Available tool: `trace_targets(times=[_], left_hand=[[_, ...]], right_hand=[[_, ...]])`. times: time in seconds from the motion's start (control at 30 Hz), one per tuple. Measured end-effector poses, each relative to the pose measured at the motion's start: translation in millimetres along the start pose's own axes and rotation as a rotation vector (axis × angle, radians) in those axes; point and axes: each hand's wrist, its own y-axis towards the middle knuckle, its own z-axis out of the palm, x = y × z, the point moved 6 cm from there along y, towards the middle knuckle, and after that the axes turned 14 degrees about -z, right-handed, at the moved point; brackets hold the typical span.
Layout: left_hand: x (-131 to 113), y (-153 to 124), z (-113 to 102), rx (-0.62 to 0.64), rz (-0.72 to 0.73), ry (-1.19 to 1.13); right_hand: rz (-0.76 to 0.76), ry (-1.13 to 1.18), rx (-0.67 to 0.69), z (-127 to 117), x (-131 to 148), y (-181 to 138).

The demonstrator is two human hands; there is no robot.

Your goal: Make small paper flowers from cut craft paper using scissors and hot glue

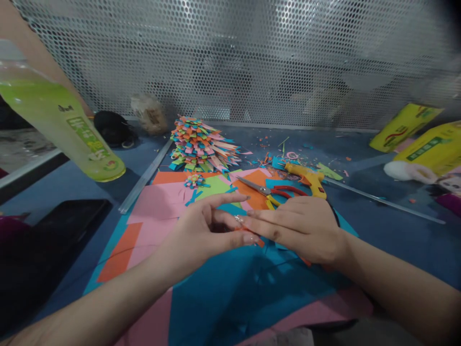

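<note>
My left hand (212,223) is closed, its thumb and fingers bent around a small piece of orange paper (260,243). My right hand (300,226) reaches in from the other side, fingers pressed together, and its fingertips meet the left ones at the same piece. Most of the orange paper is hidden by the fingers. Beneath both hands lies a large blue paper sheet (223,283). Just beyond them, scissors (264,189) with red and yellow handles rest on coloured paper. A small multicoloured paper flower (194,180) sits beyond my left hand.
A cone of layered paper strips (201,146) stands at the back. Right of it are a yellow glue gun (306,178), paper scraps and a clear glue stick (389,202). Another clear stick (144,180), a drink bottle (61,115) and a dark phone (75,216) are leftward. Yellow packs (405,127) lie right.
</note>
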Motion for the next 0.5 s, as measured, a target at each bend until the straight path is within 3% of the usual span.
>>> trace_targets(times=[0.13,0.3,0.5], left_hand=[[-3.8,-2.3,3.0,0.025,0.046,-0.029],[-6.1,-1.5,3.2,-0.005,0.071,0.093],[-6.8,2.3,-4.9,-0.088,0.074,0.097]], right_hand=[[-0.013,0.016,-0.033,-3.7,-0.5,0.3],[-0.019,0.017,-0.025,-3.2,-0.4,1.3],[0.164,0.018,-0.058,9.1,-9.9,-5.0]])
